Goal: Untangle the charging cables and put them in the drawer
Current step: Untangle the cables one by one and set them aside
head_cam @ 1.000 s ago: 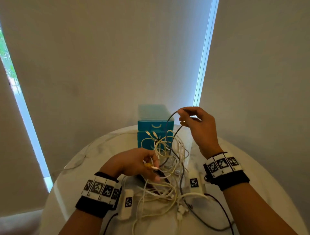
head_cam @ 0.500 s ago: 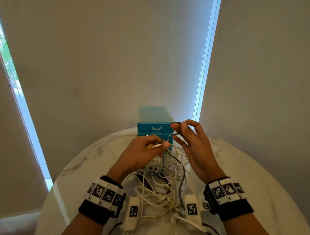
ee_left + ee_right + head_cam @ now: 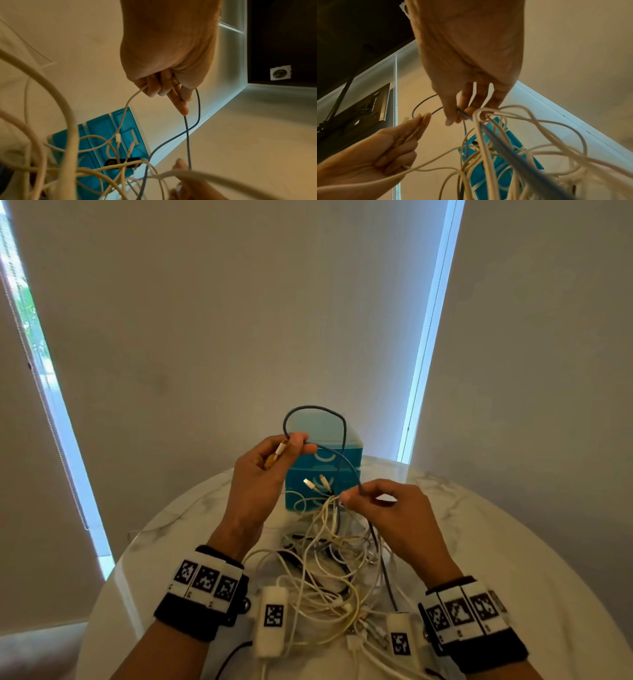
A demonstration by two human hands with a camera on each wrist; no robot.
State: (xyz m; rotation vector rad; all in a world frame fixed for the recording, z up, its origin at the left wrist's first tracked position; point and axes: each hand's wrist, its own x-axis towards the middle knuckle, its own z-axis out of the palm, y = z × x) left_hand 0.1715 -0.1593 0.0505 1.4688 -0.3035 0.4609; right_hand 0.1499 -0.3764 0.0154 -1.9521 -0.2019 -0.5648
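A tangle of white charging cables point(image 3: 329, 570) lies on the round table in front of a blue drawer unit point(image 3: 322, 470), whose drawers look closed. My left hand point(image 3: 291, 445) is raised before the drawer and grips a yellow-and-white plug point(image 3: 275, 457) together with a grey cable point(image 3: 315, 407). That cable arcs over the drawer unit and runs down to my right hand point(image 3: 352, 496), which pinches it just above the tangle. In the left wrist view the left hand point(image 3: 171, 92) also holds a white cable point(image 3: 130, 100). The right hand point(image 3: 458, 115) pinches the grey cable point(image 3: 423, 102) beside white loops.
The marble table point(image 3: 479, 542) is small and round, and its edge curves close on both sides. Pale blinds hang close behind the drawer unit, with bright window strips point(image 3: 424, 344) at left and right. A thin white lead point(image 3: 161, 525) trails off to the left.
My left hand has lifted the plug up and left. My right hand has dropped to the right, so the grey cable now spans a tall loop between them.
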